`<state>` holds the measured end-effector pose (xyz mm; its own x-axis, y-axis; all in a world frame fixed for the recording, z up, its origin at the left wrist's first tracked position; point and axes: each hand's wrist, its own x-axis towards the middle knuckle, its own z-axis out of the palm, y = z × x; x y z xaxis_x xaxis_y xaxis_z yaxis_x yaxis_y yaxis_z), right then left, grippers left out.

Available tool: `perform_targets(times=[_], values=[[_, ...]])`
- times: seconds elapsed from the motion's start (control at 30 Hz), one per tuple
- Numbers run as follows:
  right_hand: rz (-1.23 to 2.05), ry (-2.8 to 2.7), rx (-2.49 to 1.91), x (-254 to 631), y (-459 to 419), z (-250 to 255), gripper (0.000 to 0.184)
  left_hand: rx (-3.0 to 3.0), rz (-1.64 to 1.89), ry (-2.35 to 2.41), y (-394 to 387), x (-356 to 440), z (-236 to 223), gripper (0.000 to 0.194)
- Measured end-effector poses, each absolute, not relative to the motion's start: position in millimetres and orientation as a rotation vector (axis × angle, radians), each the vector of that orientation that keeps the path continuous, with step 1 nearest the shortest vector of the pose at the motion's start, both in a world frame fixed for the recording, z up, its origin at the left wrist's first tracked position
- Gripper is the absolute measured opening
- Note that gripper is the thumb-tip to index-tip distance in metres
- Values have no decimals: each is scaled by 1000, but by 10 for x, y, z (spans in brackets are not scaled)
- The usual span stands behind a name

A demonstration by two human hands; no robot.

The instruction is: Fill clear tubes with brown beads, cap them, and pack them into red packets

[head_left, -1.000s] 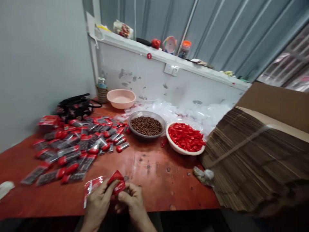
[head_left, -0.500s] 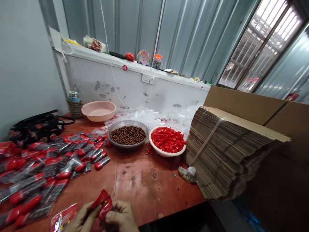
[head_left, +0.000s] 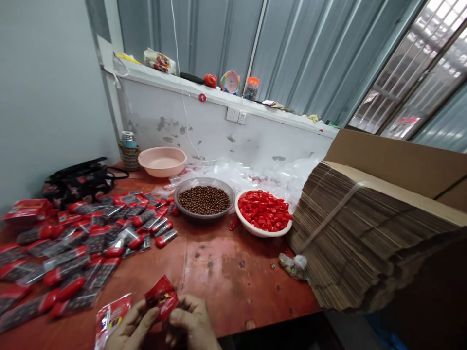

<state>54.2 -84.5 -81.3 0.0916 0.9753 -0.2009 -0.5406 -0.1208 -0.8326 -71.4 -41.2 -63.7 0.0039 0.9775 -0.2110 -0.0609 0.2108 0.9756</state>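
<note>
Near the table's front edge, a small glossy red packet (head_left: 163,297) with dark and yellow print is held between both hands. The fingers and thumb of my left hand (head_left: 134,326) pinch its left side. My right hand (head_left: 192,323) is closed on its right side, with the lower fingers partly hidden. A flat red and clear printed packet (head_left: 112,315) lies on the table just left of my left hand. Farther left is a spread of clear tubes with red caps and dark contents (head_left: 93,243). What is inside the held packet does not show.
A grey bowl of brown beads (head_left: 204,218) and a white bowl of red plastic pieces (head_left: 241,219) stand mid-table. Behind are clear plastic tubes (head_left: 251,172) and a pink basin (head_left: 162,170). Strapped cardboard (head_left: 346,243) is stacked right, near a small tied bag (head_left: 293,266).
The view has swung left, so the scene sits farther right. The red packet now shows more of its printed face between the hands. Both hands keep hold of it.
</note>
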Motion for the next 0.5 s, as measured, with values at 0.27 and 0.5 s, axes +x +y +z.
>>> perform_targets(times=[0.27,0.5], values=[[1491,-658,-1004,569,-862,-819,34,1217,1073,1263,-405,-740,-738,37],[1536,-707,-941,548,-870,-817,25,1281,1056,1163,-517,-819,-761,27]])
